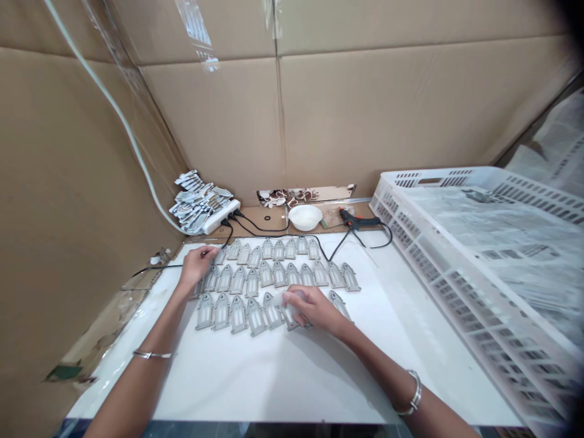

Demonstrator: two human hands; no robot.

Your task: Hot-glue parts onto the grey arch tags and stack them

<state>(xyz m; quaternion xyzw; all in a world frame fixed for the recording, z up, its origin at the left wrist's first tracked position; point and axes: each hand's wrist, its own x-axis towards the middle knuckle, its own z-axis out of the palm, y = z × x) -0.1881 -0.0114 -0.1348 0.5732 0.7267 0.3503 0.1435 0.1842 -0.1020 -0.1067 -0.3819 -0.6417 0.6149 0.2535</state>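
Several small grey arched pieces (238,314) lie in three rough rows on the white table (292,380). At the left end of the back rows is my left hand (199,265), its fingers pinched together over a piece; what they hold is too small to make out. My right hand (311,305) hovers over the front row, thumb and fingers closed on a small whitish, translucent piece (279,298). Some grey pieces under that hand are partly hidden.
Behind the rows are a white bowl (305,217), a black glue gun (359,221) with its cable, and a white power strip (221,217) beside a pile of wrapped pieces (201,201). A large white crate (438,292) lined with paper stands at the right. Cardboard walls (319,115) enclose the table.
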